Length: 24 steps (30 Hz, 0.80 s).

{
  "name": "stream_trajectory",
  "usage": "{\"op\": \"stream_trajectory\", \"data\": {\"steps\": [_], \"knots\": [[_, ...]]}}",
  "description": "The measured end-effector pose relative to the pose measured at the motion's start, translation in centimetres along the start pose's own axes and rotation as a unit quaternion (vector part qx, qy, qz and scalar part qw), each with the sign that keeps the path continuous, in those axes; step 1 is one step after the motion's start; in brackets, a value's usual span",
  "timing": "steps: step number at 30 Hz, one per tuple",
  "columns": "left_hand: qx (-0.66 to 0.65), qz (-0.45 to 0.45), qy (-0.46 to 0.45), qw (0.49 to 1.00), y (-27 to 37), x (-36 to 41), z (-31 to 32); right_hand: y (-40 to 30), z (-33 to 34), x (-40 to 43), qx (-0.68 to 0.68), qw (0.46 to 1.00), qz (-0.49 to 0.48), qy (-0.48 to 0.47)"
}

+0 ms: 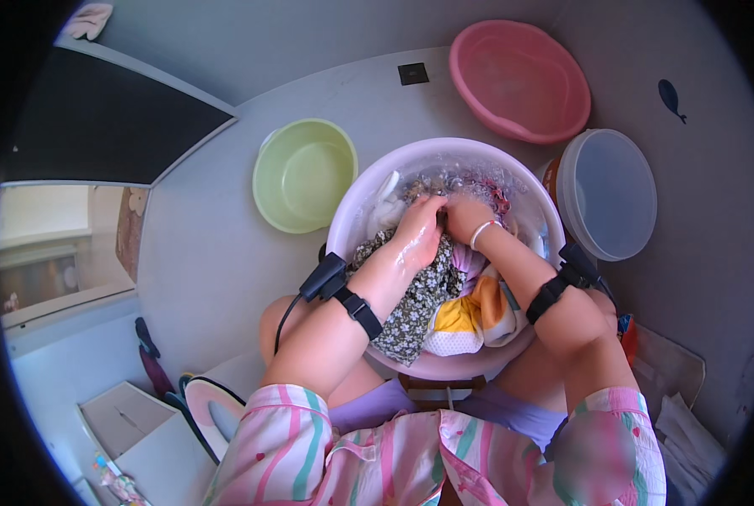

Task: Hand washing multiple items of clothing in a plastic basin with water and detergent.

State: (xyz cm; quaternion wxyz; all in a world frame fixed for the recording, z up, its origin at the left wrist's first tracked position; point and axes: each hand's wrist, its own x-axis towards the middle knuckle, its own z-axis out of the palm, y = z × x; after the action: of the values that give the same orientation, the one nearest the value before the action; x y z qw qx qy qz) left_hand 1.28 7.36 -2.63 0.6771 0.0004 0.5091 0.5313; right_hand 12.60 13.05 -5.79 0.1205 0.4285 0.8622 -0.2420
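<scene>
A large pale pink basin stands between my knees, holding water, suds and clothes. My left hand and my right hand meet near its middle, at the waterline. Wet patterned cloth lies at their fingers; how the fingers close on it is hidden. Under my left wrist a dark floral garment spreads over the near left of the basin. Yellow, orange and white cloth rests at the near rim, and lilac cloth shows between my forearms. White cloth lies at the left side.
A green basin stands on the floor to the left. Behind on the right are a pink basin and a clear-lidded bucket by the wall. A dark floor drain lies farther back. At lower left stands a toilet.
</scene>
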Motion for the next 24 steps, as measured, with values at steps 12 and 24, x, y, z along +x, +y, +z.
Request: {"op": "stream_trajectory", "data": {"steps": [12,24], "knots": [[-0.109,-0.072,0.005,0.991,1.0,1.0,-0.2,-3.9,-5.0,-8.1,0.634,0.77,-0.047,0.052],[-0.178,-0.065,-0.175,0.966,0.1,-1.8,-0.9,-5.7,-8.2,-6.6,0.301,0.921,-0.102,0.225]]}}
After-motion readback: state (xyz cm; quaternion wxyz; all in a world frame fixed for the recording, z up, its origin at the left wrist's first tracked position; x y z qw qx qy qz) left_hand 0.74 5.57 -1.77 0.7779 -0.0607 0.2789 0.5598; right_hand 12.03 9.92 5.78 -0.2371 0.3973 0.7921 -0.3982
